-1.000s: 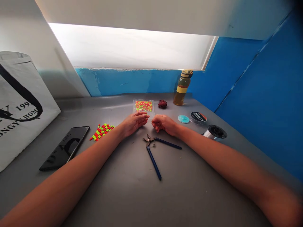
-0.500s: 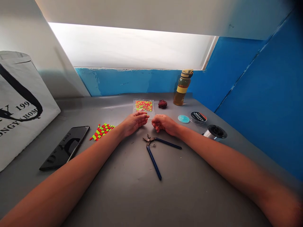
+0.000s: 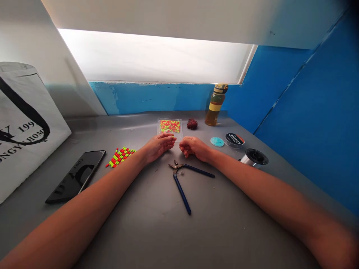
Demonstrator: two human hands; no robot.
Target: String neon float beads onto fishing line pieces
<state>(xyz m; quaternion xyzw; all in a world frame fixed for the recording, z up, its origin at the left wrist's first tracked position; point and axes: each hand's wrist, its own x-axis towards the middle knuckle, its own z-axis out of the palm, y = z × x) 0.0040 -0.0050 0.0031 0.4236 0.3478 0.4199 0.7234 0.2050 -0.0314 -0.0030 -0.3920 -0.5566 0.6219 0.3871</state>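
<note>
Thumb and forefinger of my left hand [image 3: 159, 147] are pinched on a tiny yellow-green bead [image 3: 173, 137]. Close beside it, my right hand [image 3: 194, 147] has its fingers curled and thumb pressed in; whatever they hold is too small to make out. Just beyond both hands lies a clear plastic bag [image 3: 169, 126] of red and yellow-green beads. A beaded piece [image 3: 121, 157] in the same colours lies left of my left forearm, which partly covers it. Nearer to me, pliers [image 3: 182, 194] with dark blue handles rest spread on the grey table.
A phone [image 3: 75, 175] and a white bag [image 3: 25, 123] are at the left. Dark red cord [image 3: 192, 124] and a bottle [image 3: 215, 106] stand at the back. On the right are a light-blue disc [image 3: 217, 141], a round labelled case [image 3: 235, 140] and a line spool [image 3: 254, 157].
</note>
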